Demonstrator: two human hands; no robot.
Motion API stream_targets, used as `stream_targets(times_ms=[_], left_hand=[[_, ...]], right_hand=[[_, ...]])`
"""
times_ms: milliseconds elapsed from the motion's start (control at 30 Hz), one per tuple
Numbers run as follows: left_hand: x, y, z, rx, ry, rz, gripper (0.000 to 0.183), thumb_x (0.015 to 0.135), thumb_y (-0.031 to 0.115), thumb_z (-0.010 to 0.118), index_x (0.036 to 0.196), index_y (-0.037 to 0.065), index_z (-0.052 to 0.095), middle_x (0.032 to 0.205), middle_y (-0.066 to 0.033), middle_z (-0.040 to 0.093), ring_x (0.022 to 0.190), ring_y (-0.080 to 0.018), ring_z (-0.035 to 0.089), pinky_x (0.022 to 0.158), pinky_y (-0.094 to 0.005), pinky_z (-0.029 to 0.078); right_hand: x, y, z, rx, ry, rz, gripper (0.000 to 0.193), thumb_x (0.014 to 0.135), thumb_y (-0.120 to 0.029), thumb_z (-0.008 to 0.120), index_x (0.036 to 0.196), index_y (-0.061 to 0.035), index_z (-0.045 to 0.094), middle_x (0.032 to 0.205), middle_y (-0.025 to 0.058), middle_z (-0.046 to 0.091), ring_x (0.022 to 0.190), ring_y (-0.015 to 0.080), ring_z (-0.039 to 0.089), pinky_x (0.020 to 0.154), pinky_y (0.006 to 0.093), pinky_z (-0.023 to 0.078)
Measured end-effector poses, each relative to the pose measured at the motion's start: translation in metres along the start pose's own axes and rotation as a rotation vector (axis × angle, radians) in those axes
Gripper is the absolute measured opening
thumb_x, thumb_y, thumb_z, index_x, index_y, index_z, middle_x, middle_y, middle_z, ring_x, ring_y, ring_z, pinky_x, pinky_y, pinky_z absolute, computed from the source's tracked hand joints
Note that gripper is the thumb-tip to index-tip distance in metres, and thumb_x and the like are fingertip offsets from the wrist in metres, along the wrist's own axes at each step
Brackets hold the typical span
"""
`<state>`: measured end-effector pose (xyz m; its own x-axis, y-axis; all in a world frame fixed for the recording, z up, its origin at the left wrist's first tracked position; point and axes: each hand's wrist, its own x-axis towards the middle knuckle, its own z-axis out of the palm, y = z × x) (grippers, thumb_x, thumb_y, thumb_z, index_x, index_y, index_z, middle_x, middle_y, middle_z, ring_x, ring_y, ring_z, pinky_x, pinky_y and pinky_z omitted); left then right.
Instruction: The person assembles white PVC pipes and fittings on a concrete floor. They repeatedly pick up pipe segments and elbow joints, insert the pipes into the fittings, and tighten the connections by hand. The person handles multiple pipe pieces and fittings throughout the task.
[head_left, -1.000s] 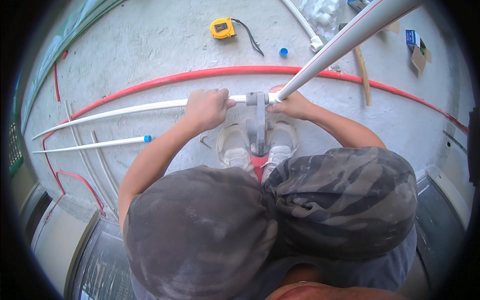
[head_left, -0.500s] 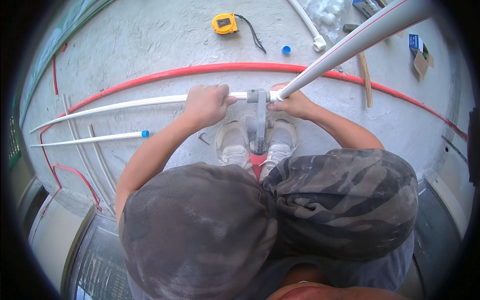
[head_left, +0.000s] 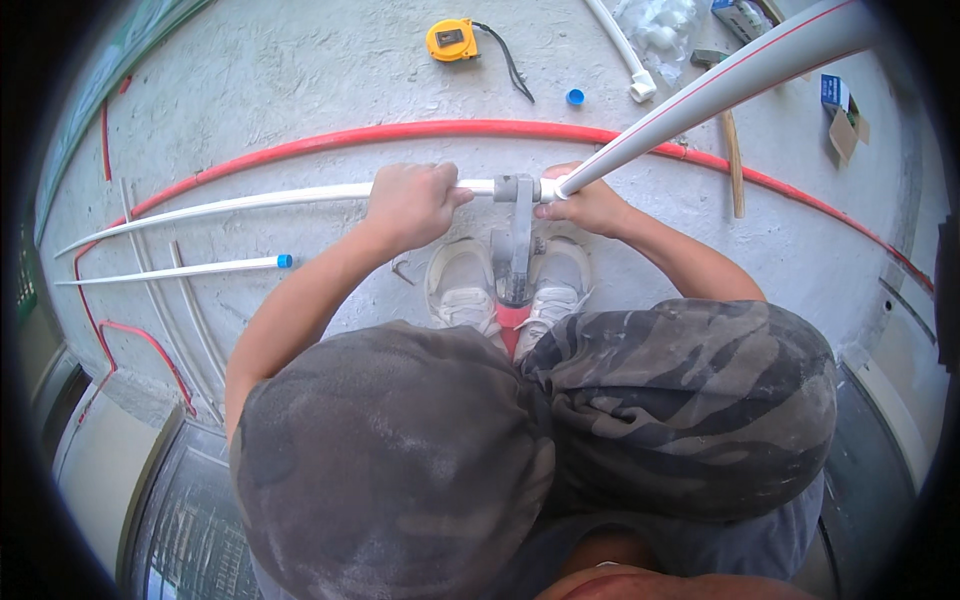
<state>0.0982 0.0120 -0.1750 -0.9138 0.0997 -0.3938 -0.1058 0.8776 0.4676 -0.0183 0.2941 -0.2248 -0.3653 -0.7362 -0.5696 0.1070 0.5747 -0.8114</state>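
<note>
My left hand (head_left: pixel 412 205) is closed round a long thin white pipe (head_left: pixel 250 201) that runs off to the left. That pipe's right end meets the grey heating die of a pipe fusion welder (head_left: pixel 521 240), which stands between my shoes with its red part toward me. On the die's other side, my right hand (head_left: pixel 592 208) grips a white elbow fitting (head_left: pixel 552 189), partly hidden by its fingers. From the fitting a white pipe with red stripes (head_left: pixel 700 98) rises toward the upper right, close to the camera. Both pieces touch the die, one from each side.
A red conduit (head_left: pixel 400 131) crosses the floor beyond my hands. Farther off lie a yellow tape measure (head_left: pixel 452 40), a blue cap (head_left: pixel 574 97), a hammer (head_left: pixel 733 160), a bag of white fittings (head_left: pixel 655 38) and an opened box (head_left: pixel 838 112). A blue-capped pipe (head_left: pixel 230 266) lies left.
Both hands keep their grips, and the pipe and fitting stay at the die. The view has shifted slightly; little else differs.
</note>
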Motion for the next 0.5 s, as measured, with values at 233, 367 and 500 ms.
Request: stream_targets(times_ms=[233,367,500], left_hand=[[-0.006,-0.006,-0.006,-0.052,0.039,0.084,0.03,0.097,0.035,0.072,0.091,0.006,0.069,0.085,-0.0157,0.072,0.081,-0.0405,0.07,0.071,-0.053,0.052],[-0.005,-0.01,0.002,-0.051,0.144,0.187,0.029,0.098,0.034,0.072,0.092,0.006,0.067,0.085,-0.014,0.069,0.08,-0.0394,0.069,0.069,-0.0519,0.052],[-0.007,-0.012,0.003,-0.027,0.14,0.203,0.028,0.098,0.033,0.071,0.09,0.007,0.064,0.082,-0.0129,0.066,0.077,-0.0378,0.068,0.067,-0.05,0.052]], right_hand=[[-0.025,-0.047,-0.01,-0.193,0.078,-0.088,0.041,0.089,-0.019,0.084,0.122,-0.0051,0.063,0.096,0.0057,0.064,0.089,0.0173,0.062,0.079,0.0362,0.05],[-0.028,-0.034,-0.009,-0.202,0.115,-0.18,0.041,0.092,-0.021,0.083,0.124,-0.0025,0.066,0.097,0.0074,0.065,0.089,0.018,0.064,0.078,0.0359,0.051],[-0.025,-0.033,-0.009,-0.194,0.15,-0.231,0.036,0.091,-0.018,0.084,0.115,0.0026,0.068,0.091,0.0134,0.063,0.08,0.0246,0.061,0.073,0.0389,0.05]])
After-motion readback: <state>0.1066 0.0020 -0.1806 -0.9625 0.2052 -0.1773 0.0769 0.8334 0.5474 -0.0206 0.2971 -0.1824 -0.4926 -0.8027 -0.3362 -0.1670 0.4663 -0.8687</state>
